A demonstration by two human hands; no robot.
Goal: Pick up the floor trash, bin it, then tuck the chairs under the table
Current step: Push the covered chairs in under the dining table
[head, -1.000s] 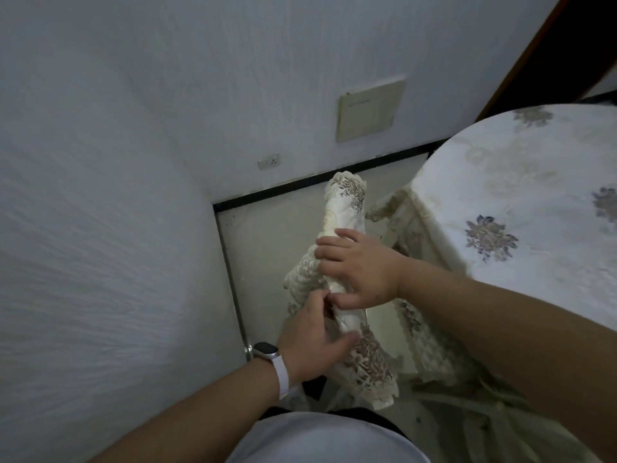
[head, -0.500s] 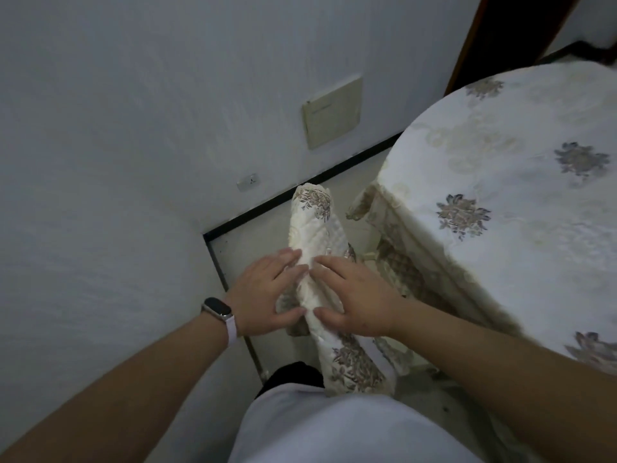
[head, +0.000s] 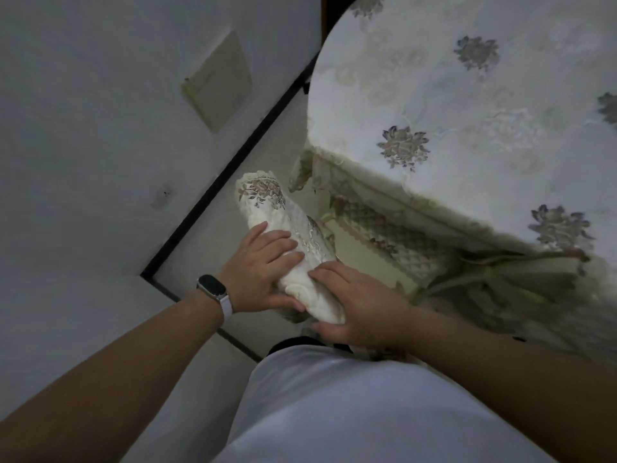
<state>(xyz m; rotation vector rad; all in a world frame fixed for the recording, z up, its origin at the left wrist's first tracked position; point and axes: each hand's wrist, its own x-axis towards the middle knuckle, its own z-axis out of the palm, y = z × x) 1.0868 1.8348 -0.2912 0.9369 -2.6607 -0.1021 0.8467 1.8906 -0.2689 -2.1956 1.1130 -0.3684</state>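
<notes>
A pale textured wall fills the left side and meets the light floor along a black skirting strip that turns a corner. On the right stands the round table, draped in a white cloth with grey-brown woven flowers and a fringed, lattice-patterned skirt hanging from its edge. At the bottom is the person's white shirt, with both bare forearms reaching forward from it. Between wall and table, just beside the cloth's hanging skirt, is the chair. Only its top rail shows, in a cream quilted cover embroidered with brown flowers. The left hand grips the rail from the wall side, fingers laid over the top and thumb along the near edge. The right hand clasps it from the table side, just beside the left. A dark smartwatch on a white band sits on the left wrist. A beige square wall plate and a small white socket are set in the wall.
</notes>
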